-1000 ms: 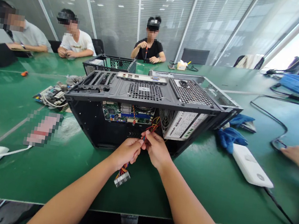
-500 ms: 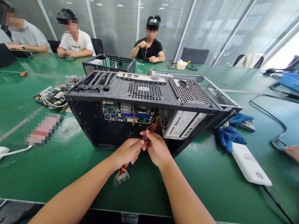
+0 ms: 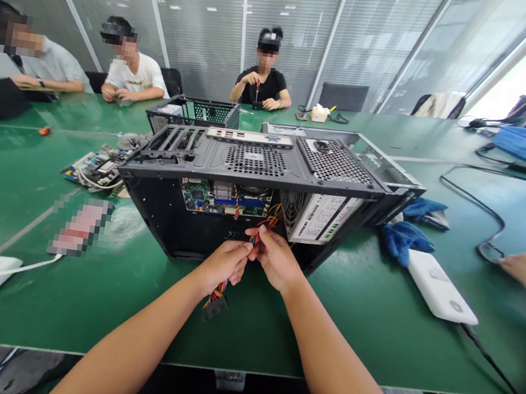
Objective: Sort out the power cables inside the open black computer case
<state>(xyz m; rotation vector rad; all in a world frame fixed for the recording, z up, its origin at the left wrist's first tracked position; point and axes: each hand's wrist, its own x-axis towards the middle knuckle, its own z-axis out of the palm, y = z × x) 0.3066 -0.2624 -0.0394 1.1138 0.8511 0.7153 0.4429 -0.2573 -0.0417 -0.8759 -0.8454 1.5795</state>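
I have the left hand [image 3: 227,264] pinching a bundle of coloured power cables [image 3: 219,292], with the right hand [image 3: 279,262] pinching it just beside; overlapping fingers keep me from making out the exact contact. The bundle emerges from the open computer case [image 3: 255,183] near the power supply [image 3: 323,219], its multi-pin connector [image 3: 214,309] hanging below my left hand.

readable text: none | power supply label [image 3: 325,219]: print too small

Blue gloves [image 3: 400,241] beside a white device [image 3: 441,286]
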